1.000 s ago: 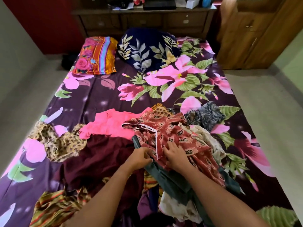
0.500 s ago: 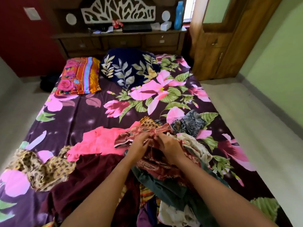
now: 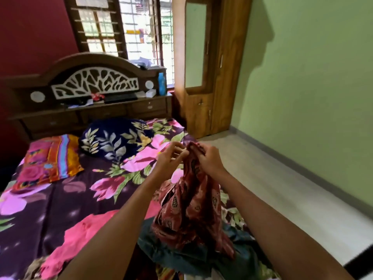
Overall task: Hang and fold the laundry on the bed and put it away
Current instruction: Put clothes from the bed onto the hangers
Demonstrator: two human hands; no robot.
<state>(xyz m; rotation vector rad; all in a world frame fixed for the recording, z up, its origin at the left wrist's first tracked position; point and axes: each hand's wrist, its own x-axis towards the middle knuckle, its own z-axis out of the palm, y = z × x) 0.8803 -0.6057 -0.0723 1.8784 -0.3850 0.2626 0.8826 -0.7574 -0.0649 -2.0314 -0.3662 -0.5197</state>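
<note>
The bed (image 3: 50,209) fills the left and middle of the room under a purple sheet with big pink flowers, its carved headboard (image 3: 94,81) at the far end and a wooden wardrobe (image 3: 201,110) standing just right of that. Two pillows lie at the far end, a striped orange and pink pillow (image 3: 50,160) on the left and a navy leaf-print pillow (image 3: 113,138) beside it. Laundry is heaped at the near end, where a pink garment (image 3: 80,235) lies spread to the left of a dark green garment (image 3: 181,257). Above that heap hangs the red printed garment (image 3: 191,209), held up in the air with its lower folds trailing down onto the pile. The right hand (image 3: 210,160) grips its bunched top. The left hand (image 3: 169,158) is close beside the right, fingertips at the same top edge, but through the blur I cannot tell whether they pinch the cloth. A blue bottle (image 3: 162,83) stands on the headboard shelf.
</note>
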